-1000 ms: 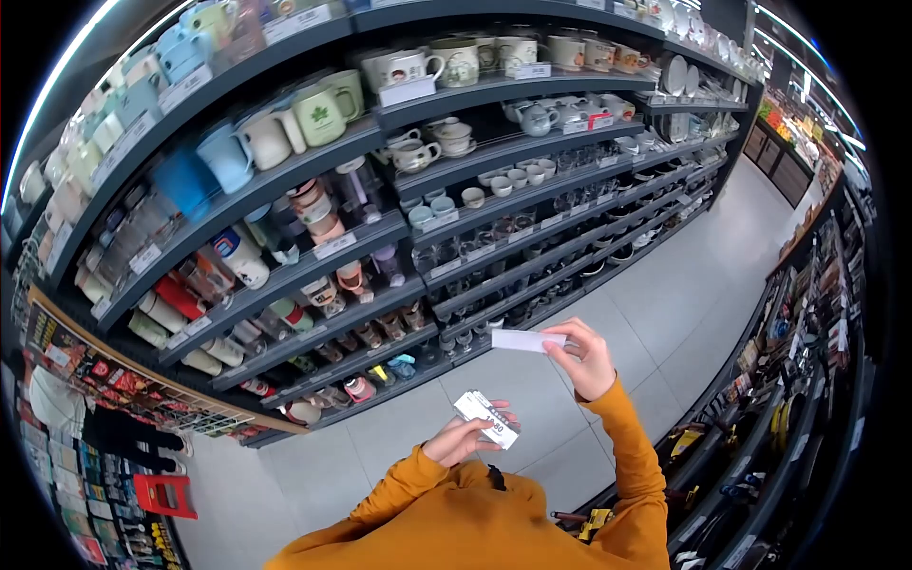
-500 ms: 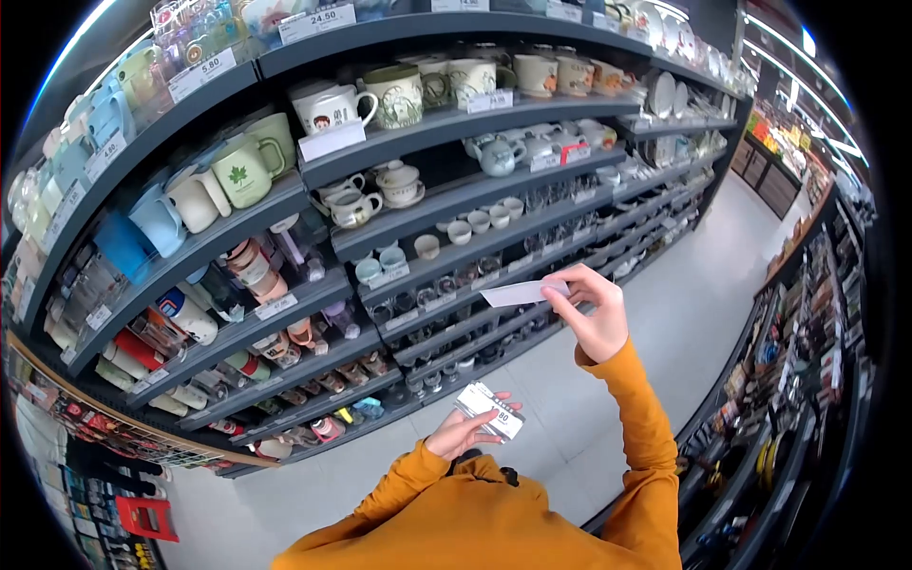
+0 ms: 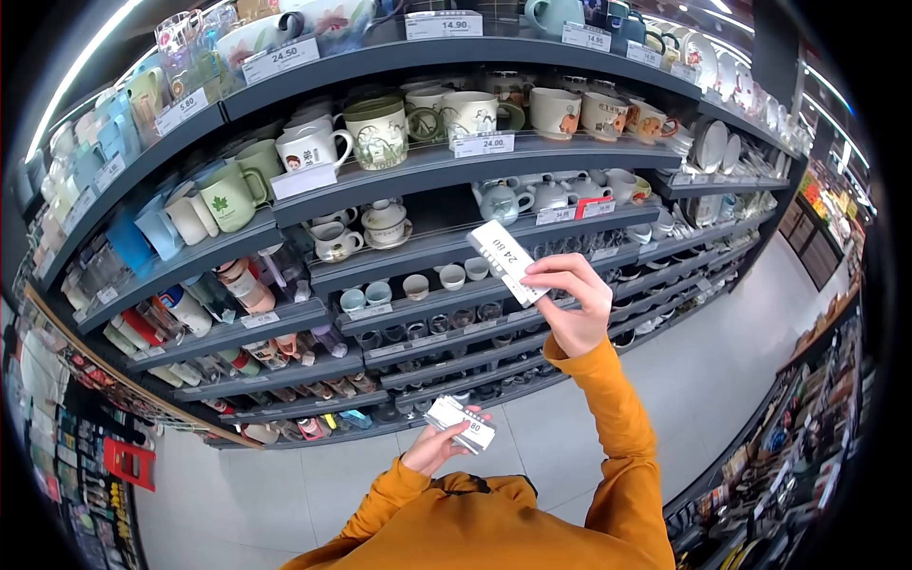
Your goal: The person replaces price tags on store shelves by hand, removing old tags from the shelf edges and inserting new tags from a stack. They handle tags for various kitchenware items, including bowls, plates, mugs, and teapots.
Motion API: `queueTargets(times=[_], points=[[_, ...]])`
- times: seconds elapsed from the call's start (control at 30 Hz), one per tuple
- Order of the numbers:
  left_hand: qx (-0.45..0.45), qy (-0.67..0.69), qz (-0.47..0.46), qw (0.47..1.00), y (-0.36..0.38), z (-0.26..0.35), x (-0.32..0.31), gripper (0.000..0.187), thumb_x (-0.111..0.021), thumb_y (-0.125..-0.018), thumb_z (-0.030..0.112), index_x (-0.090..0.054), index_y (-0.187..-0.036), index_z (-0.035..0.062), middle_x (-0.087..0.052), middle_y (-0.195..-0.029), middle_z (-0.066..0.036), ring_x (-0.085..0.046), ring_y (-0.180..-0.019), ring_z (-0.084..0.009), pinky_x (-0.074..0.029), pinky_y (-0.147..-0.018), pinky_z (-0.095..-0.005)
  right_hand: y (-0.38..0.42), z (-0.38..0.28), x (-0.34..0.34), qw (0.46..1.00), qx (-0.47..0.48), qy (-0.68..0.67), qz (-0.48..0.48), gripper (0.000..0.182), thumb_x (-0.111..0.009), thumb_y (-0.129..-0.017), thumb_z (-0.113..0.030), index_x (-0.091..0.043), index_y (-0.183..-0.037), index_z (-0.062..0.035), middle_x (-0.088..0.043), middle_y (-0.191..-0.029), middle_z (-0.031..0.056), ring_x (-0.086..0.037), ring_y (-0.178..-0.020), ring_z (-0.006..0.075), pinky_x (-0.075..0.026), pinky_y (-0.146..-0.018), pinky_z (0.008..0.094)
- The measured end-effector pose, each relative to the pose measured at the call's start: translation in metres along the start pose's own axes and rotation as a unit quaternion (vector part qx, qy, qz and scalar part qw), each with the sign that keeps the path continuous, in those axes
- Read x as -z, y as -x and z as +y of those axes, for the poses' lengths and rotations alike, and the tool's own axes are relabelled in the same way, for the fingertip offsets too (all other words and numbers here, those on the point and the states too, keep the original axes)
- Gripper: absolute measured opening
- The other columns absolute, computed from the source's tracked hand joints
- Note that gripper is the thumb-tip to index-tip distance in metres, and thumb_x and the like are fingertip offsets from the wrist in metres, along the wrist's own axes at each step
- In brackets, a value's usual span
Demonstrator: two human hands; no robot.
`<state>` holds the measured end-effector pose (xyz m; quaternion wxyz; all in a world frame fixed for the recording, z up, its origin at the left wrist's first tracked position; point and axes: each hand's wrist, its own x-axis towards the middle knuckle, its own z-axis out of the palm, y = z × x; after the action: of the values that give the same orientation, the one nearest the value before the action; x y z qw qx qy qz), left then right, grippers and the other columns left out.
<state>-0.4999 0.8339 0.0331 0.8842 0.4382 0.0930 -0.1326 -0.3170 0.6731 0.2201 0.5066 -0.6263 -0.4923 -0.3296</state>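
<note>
Between the thumb and fingers of my right hand (image 3: 578, 302) is a white price tag (image 3: 502, 261) printed 24.80, its printed face turned to me. It is raised in front of the shelf edge below the teapots (image 3: 503, 201). Lower down, my left hand (image 3: 439, 446) grips a small stack of price tags (image 3: 462, 424), fanned slightly, the top one ending in "80". Tea cups (image 3: 415, 287) stand on the shelf left of the raised tag. Higher up, a row of patterned mugs (image 3: 376, 131) sits behind a 24.00 shelf label (image 3: 484, 143).
Dark shelving (image 3: 589, 233) curves across the front, loaded with mugs, tumblers and glasses. White plates (image 3: 712, 144) stand at the right end. Another stocked shelf (image 3: 769, 475) borders the aisle on the right. A red step stool (image 3: 129, 463) stands at lower left on the pale floor (image 3: 380, 480).
My right hand has turned the price tag from nearly edge-on to face me and moved slightly left. The left hand still holds its stack. My view has shifted closer to the shelves.
</note>
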Motion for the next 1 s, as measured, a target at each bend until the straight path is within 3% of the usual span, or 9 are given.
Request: queueTargets(times=[0.23, 0.53, 0.97, 1.0], points=[[0.013, 0.032, 0.053, 0.998, -0.048, -0.047, -0.081, 0.039, -0.053, -0.096, 0.019, -0.044, -0.133, 0.0067, -0.057, -0.129, -0.011, -0.061, -0.108, -0.0165, -0.054, -0.074, -0.0240, 0.002, 0.045, 0.065, 0.993, 0.105, 0.059, -0.009, 0.041, -0.068, -0.056, 0.008, -0.073, -0.093, -0.0075, -0.065, -0.090, 0.0047, -0.062, -0.077, 0.0224, -0.052, -0.064, 0.0300], [0.000, 0.071, 0.094, 0.993, -0.069, -0.091, -0.161, 0.038, -0.051, -0.097, 0.018, -0.044, -0.133, 0.0062, -0.056, -0.129, -0.011, -0.060, -0.110, -0.0181, -0.055, -0.078, -0.0248, 0.012, 0.071, 0.120, 0.992, 0.123, 0.031, 0.016, 0.047, -0.068, -0.051, 0.008, -0.074, -0.094, -0.0087, -0.064, -0.088, 0.0043, -0.061, -0.077, 0.0218, -0.051, -0.063, 0.0302], [-0.023, 0.078, 0.136, 0.987, -0.063, -0.114, -0.179, 0.034, -0.050, -0.097, 0.017, -0.049, -0.129, 0.0068, -0.059, -0.125, -0.010, -0.062, -0.105, -0.0139, -0.052, -0.067, -0.0191, 0.024, 0.069, 0.134, 0.983, 0.173, 0.031, 0.047, 0.045, -0.069, -0.049, 0.004, -0.075, -0.092, -0.0079, -0.064, -0.087, 0.0028, -0.061, -0.075, 0.0190, -0.051, -0.062, 0.0292], [-0.022, 0.082, 0.142, 0.986, -0.063, -0.114, -0.181, 0.034, -0.050, -0.097, 0.017, -0.049, -0.130, 0.0070, -0.059, -0.126, -0.010, -0.062, -0.105, -0.0134, -0.052, -0.066, -0.0186, 0.027, 0.068, 0.134, 0.980, 0.187, 0.050, 0.048, 0.039, -0.069, -0.052, 0.004, -0.073, -0.089, -0.0072, -0.065, -0.088, 0.0033, -0.061, -0.073, 0.0187, -0.051, -0.061, 0.0287]])
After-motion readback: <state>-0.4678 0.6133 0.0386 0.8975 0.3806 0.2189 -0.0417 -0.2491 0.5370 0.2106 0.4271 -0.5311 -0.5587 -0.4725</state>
